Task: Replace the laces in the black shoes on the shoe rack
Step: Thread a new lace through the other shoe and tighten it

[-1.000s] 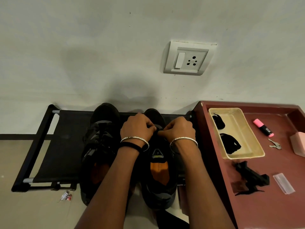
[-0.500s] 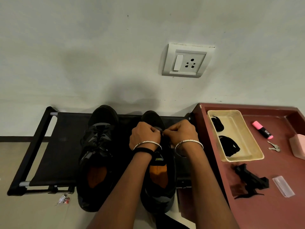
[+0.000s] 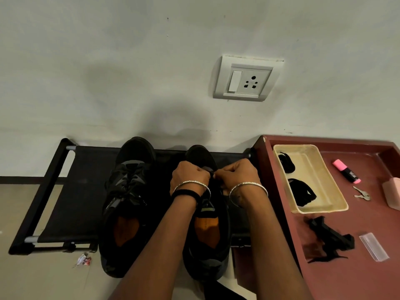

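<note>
Shoe label illegible; hands apparently pinch lace.

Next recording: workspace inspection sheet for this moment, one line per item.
Surface: black shoe rack beside a maroon table.
Job's things: one black shoe and the black shoe nearer the table on the rack; black laces in a beige tray.
Clutter: pink highlighter, keys, clear sleeve, black bundle on the table; wrapper on the floor.
Hands: left hand and right hand both pinch the lace on the shoe nearer the table.
Cables: nothing seen.
Surroundings: pale wall with a switch socket.
</note>
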